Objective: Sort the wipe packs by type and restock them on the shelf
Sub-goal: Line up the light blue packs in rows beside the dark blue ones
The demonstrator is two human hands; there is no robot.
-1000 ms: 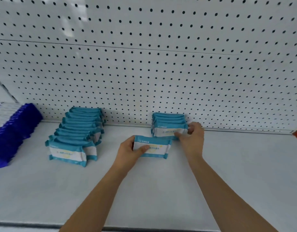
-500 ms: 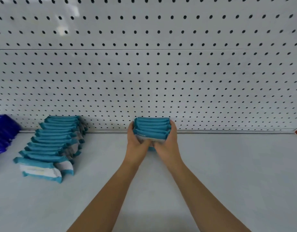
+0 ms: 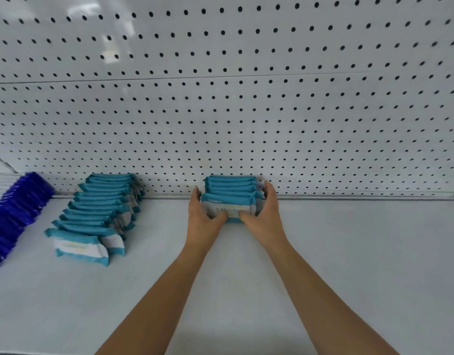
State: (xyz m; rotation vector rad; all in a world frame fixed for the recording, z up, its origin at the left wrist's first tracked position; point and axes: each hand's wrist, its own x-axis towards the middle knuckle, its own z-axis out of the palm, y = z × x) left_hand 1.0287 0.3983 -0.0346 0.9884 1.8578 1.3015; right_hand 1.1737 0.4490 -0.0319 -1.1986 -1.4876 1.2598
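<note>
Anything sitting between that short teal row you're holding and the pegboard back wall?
Nothing visible. The short teal row appears to reach the foot of the pegboard, gripped at its ends by the left hand and right hand, thumbs on the front pack. The long teal row lies apart, to the left.

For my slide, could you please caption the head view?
Left hand and right hand clasp a row of teal wipe packs.
</note>
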